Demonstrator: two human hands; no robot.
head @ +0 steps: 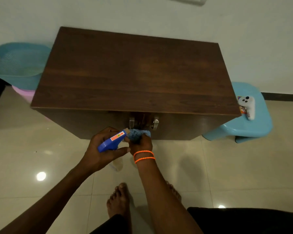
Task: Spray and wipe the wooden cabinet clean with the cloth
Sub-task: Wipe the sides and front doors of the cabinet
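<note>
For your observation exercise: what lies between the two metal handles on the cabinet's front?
In the head view, between the left handle and right handle of the cabinet runs the seam where its doors meet; the blue cloth, gripped by the right hand, sits just below.

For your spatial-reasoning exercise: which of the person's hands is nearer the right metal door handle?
Right. The right hand grips the blue cloth just below the right door handle; the left hand holds the spray bottle farther left.

Head view, high, looking steeply down, close
</note>
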